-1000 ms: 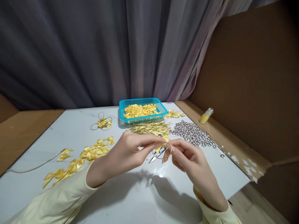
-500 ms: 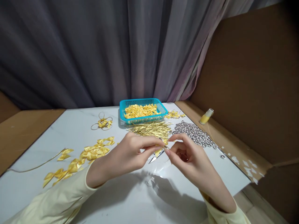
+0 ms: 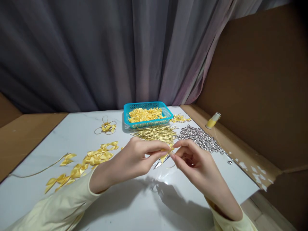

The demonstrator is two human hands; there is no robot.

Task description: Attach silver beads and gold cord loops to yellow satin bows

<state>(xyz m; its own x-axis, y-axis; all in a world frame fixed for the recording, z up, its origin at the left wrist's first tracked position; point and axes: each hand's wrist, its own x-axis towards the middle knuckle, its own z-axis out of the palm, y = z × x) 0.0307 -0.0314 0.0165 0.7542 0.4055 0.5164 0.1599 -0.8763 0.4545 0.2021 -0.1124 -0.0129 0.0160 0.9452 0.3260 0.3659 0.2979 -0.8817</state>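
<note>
My left hand [image 3: 134, 158] and my right hand [image 3: 192, 163] meet above the white table [image 3: 134, 205], fingertips pinched together on a small yellow ribbon bow [image 3: 168, 150] with a thin gold cord on it. Both hands are closed in a pinch. Small silver scissors [image 3: 160, 162] lie on the table just under my fingers, partly hidden by them. A pile of gold cord pieces [image 3: 156, 132] lies right behind my hands. Silver beads [image 3: 199, 138] are spread to the right of that pile.
A turquoise basket [image 3: 168, 113] with yellow bows stands at the back. Several loose yellow bows [image 3: 91, 158] lie at the left, with a long gold cord [image 3: 36, 172]. A bow with cord loops [image 3: 107, 127] lies behind them. A yellow thread spool [image 3: 213, 120] sits on the brown ledge.
My right hand turned and rose a little, bringing its fingertips up against the left hand's pinch on the bow. The cord loop seen earlier by my right fingers no longer shows.
</note>
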